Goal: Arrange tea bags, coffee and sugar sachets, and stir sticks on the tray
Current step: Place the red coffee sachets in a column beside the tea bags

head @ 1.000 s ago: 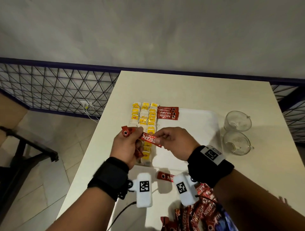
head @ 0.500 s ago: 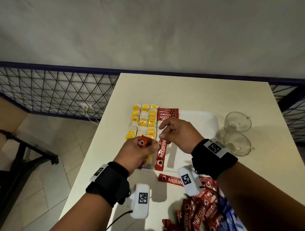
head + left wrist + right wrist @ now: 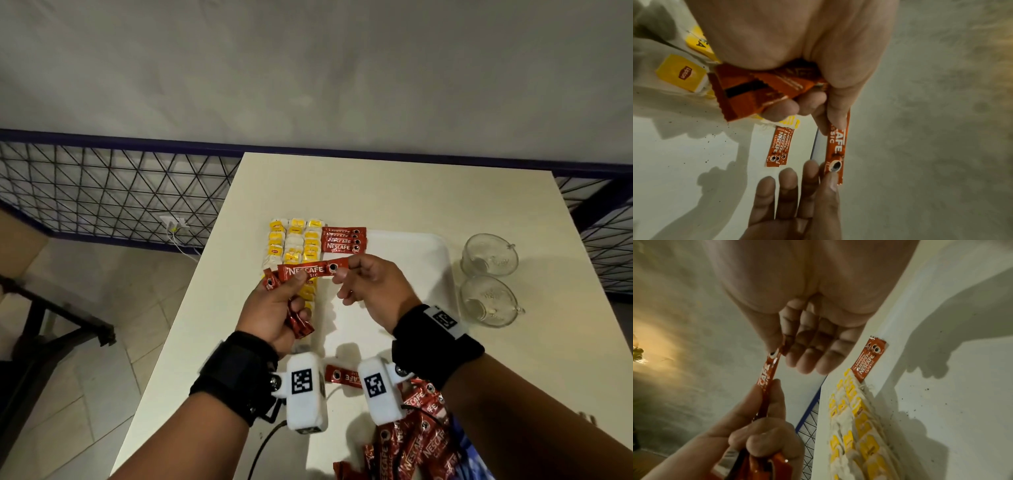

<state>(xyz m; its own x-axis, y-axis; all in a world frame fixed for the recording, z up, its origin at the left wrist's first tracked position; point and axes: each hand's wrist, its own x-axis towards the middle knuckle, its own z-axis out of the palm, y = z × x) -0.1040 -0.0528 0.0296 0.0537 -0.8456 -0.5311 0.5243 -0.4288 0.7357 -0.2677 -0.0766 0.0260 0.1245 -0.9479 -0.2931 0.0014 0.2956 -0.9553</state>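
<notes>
Nearest you, at the table's (image 3: 496,219) near edge, a loose pile of red coffee sachets (image 3: 416,437) lies by your right forearm, and a single sachet (image 3: 342,376) lies flat between your two wrists. The table is cream and matte, and the white tray (image 3: 404,270) sits on it with specks of dark grit showing in the wrist views.

Above the tray, your left hand (image 3: 274,308) is closed around a small bundle of sachets (image 3: 298,323), and its thumb presses the left part of one coffee sachet (image 3: 313,269) held level. Your right hand (image 3: 373,291) pinches that sachet's right end between thumb and forefinger, the other fingers loosely curled.

Half a second ago this sachet hung upright from your right hand over the tray; now it is turned crosswise and lifted, shared by both hands.

Beyond your hands, rows of yellow tea bags (image 3: 294,243) fill the tray's left side, with a short stack of placed coffee sachets (image 3: 343,240) just beside them at the far left. The tray's middle and right are bare white. Two glass cups (image 3: 488,274) stand on the table right of the tray, well apart from your hands. Past the table's far edge are a dark wire railing (image 3: 113,192) and a grey wall (image 3: 308,68); tiled floor (image 3: 102,359) drops away to the left.
</notes>
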